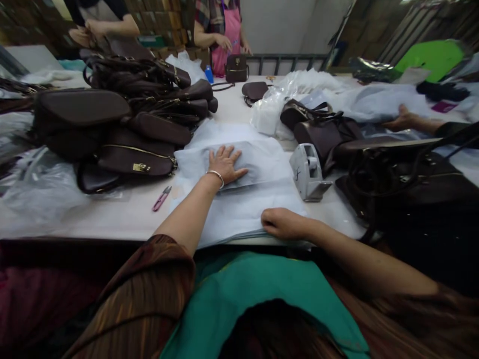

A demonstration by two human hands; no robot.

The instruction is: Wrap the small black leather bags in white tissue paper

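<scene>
White sheets (232,214) lie under splayed left hand (224,167); right hand (283,223) is curled.

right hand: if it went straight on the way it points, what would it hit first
Probably the left forearm, just below the bracelet, after crossing the white sheet; the forearm's height is unclear, so the right hand might pass beneath it.

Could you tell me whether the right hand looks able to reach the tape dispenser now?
Probably yes: the tape dispenser stands just beyond the right hand, and nothing visible blocks the way.
</scene>
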